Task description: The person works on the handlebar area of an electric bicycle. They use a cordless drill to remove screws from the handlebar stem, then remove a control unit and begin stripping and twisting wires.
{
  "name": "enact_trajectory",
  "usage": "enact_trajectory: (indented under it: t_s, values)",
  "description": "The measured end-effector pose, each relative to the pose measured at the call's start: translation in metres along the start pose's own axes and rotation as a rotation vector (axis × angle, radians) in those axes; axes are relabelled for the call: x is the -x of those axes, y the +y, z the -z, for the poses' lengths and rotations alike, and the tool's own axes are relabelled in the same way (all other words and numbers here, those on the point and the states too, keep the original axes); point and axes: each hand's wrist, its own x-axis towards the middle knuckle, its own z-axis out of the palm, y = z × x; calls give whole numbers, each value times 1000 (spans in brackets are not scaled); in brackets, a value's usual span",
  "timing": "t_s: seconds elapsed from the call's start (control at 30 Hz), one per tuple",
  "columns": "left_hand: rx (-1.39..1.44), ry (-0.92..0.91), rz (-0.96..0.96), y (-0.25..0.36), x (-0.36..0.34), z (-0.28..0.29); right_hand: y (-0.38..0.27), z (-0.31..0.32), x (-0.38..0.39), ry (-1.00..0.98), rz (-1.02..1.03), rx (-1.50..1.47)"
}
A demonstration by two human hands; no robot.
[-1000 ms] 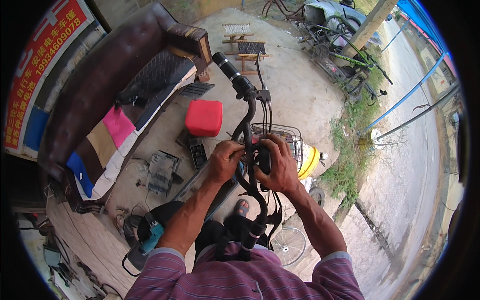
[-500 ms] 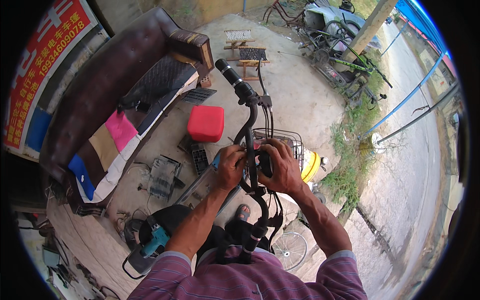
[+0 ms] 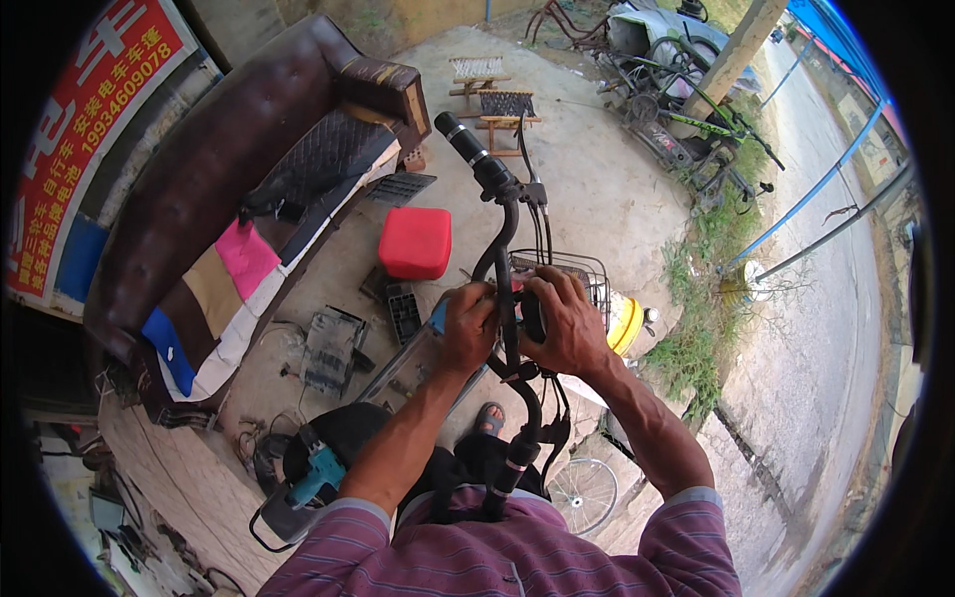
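A black bicycle handlebar (image 3: pixel 508 224) runs through the middle of the view, with a black grip (image 3: pixel 462 139) at its far end and another grip (image 3: pixel 513 466) close to my body. My left hand (image 3: pixel 468 333) is closed just left of the bar, its fingertips bent in behind it; what they pinch is hidden. On the other side, my right hand (image 3: pixel 569 323) curls its thumb and fingers round a black rounded part (image 3: pixel 533 317) next to the bar. Brake levers and black cables (image 3: pixel 543 234) hang along the handlebar. A wire basket (image 3: pixel 587 274) sits beyond my right hand.
A worn brown sofa (image 3: pixel 214 149) stands at the left, near a red stool (image 3: pixel 415 243). A teal power drill (image 3: pixel 318 473) lies on a black seat at lower left. To the right are a yellow bucket (image 3: pixel 625 324) and a loose wheel (image 3: pixel 583 496); bicycles (image 3: pixel 696 129) lean farther back.
The whole view has shifted slightly to the right. Both hands stay at the handlebar; my left fingers are tucked in closer behind it, and the right hand keeps its hold on the black part.
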Motion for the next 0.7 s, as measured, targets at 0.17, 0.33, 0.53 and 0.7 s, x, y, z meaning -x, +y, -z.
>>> enact_trajectory:
  t_s: [0.17, 0.33, 0.53, 0.7]
  values:
    - [-42, 88, -97, 10, -14, 0, -4, 1, 0, 0, -20, 22]
    - [-89, 109, -94, 6, -13, -5, -5, 5, -8, -48, -55, 33]
    - [-88, 122, -90, 17, -16, -5, 1, 8, -5, -78, -57, 74]
    - [-108, 39, 33, 0, 4, -11, -1, 7, 1, -27, -57, 12]
